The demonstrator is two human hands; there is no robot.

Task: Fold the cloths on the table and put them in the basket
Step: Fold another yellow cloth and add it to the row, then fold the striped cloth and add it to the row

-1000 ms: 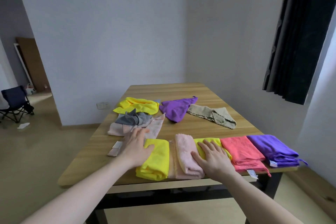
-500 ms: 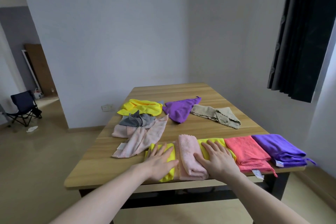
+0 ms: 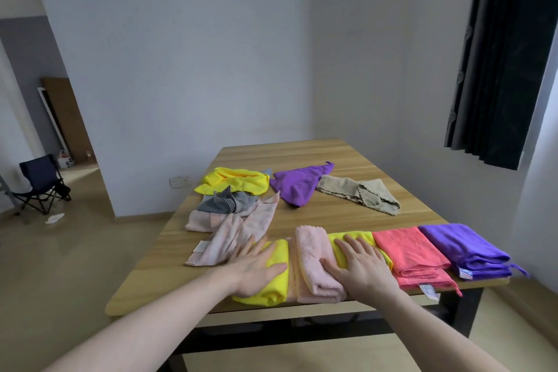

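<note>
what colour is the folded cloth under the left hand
Bright yellow folded cloth, seen in the head view.

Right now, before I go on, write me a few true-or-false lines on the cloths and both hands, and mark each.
1. The left hand lies flat on a folded yellow cloth. True.
2. The right hand is lifting the red cloth off the table. False: it rests flat on cloths beside the folded pink cloth, and the red cloth lies untouched.
3. A folded purple cloth ends the front row on the right. True.
4. A basket stands on the table. False: none is in view.
5. The beige cloth is neatly folded. False: it lies rumpled.
</note>
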